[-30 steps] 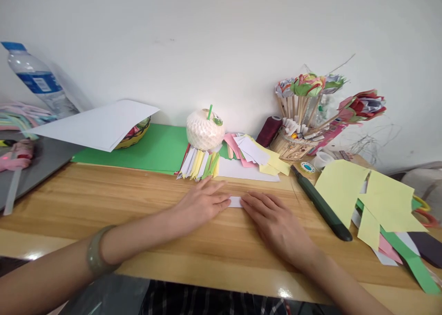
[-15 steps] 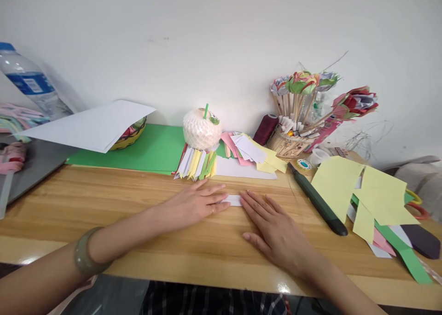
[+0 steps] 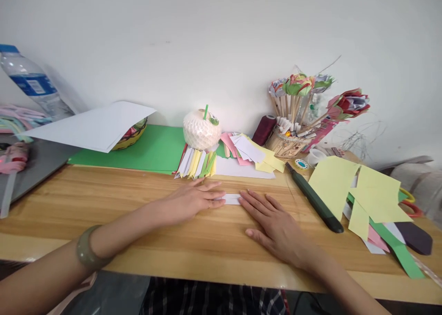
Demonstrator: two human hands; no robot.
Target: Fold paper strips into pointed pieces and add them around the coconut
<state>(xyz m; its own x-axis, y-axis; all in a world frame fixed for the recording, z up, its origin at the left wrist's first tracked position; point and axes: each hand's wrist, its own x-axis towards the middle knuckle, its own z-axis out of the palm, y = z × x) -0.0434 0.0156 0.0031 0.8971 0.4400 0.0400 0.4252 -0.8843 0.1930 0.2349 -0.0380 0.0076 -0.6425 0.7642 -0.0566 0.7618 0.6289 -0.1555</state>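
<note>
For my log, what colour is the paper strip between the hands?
White; the paper strip shows best in the head view.

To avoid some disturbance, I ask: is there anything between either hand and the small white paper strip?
Nothing visible does: the left hand and right hand touch opposite ends of the white paper strip. The multicoloured paper bundle lies farther back, out of the way.

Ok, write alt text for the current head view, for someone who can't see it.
The left hand and right hand, palms down, touch opposite ends of a small white paper strip on a wooden table. Behind it are folded coloured papers and paper flowers on sticks; a dark green tool and yellow paper pieces lie to the right.
</note>
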